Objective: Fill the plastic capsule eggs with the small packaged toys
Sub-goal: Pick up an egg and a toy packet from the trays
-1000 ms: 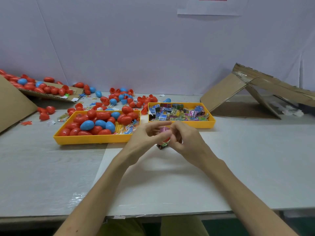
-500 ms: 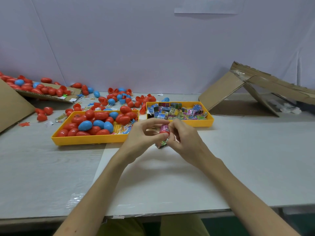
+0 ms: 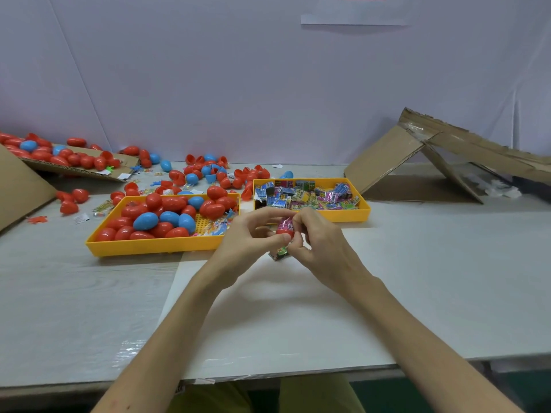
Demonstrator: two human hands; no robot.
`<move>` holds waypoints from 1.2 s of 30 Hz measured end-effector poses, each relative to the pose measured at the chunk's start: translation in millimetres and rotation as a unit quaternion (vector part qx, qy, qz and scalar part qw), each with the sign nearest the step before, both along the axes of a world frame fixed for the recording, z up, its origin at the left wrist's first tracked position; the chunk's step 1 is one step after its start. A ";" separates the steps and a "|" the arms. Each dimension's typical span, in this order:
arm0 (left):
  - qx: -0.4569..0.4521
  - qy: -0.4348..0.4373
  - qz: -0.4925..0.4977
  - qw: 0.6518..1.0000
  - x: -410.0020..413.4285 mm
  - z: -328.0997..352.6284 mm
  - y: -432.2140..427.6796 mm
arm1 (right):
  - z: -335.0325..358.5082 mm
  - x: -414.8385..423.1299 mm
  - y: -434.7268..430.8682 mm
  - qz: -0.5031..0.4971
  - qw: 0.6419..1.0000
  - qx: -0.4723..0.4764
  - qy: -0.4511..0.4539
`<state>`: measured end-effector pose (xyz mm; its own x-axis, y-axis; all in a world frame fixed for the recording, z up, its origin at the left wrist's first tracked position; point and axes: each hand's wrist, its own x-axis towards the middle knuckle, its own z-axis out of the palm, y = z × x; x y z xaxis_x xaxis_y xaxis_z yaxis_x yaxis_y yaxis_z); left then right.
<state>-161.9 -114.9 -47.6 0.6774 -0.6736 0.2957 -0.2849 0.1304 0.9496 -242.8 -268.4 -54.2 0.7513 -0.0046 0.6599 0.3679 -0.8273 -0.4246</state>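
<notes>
A red plastic egg (image 3: 284, 228) is held at the centre of the frame, just above the pale surface (image 3: 417, 278). It is gripped from both sides. The left hand (image 3: 253, 234) is curled round its left side and the right hand (image 3: 319, 242) pinches it from the right. A pink printed wrapper is seen at the top of the egg, so a packaged toy is judged to be partway in. Whether a second shell half is in place cannot be told. Another small packet (image 3: 279, 253) shows just below the egg, under the right fingers. It cannot be told whether it is held or lies on the surface.

Behind the hands, left of centre, a yellow tray (image 3: 155, 248) is heaped with red and blue eggs. Right of centre, a second yellow tray (image 3: 365, 214) is filled with small packets. More eggs are scattered at the upper left, some on a cardboard flap (image 3: 74, 171). Folded cardboard (image 3: 387, 162) stands at the right.

Trouble is most likely at the seam. If a wrapper edge is left sticking out, the halves may be kept from snapping shut. The smooth shell is held only by fingertips, so it could slip under pressure and roll away. The lower packet could be dropped if the grip is shifted
</notes>
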 end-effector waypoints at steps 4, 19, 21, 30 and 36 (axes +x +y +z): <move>0.007 -0.001 -0.007 1.000 0.1 -1.0 -1.2 | -0.1 -1.0 0.1 -0.010 1.000 -0.018 0.001; 0.003 0.002 0.017 1.000 1.6 -8.2 -3.8 | -6.9 0.8 -2.9 -0.014 0.999 -0.048 -0.016; 0.002 0.008 0.021 1.000 1.2 -8.3 -3.2 | -7.6 1.8 -4.5 -0.011 0.999 -0.038 -0.021; -0.007 0.026 0.041 0.999 -0.3 -5.1 -3.1 | -7.7 4.8 -8.4 0.011 0.996 0.079 -0.039; -0.008 0.021 0.055 0.998 0.9 -2.5 -0.8 | -4.0 2.6 -14.2 0.008 0.994 0.071 -0.078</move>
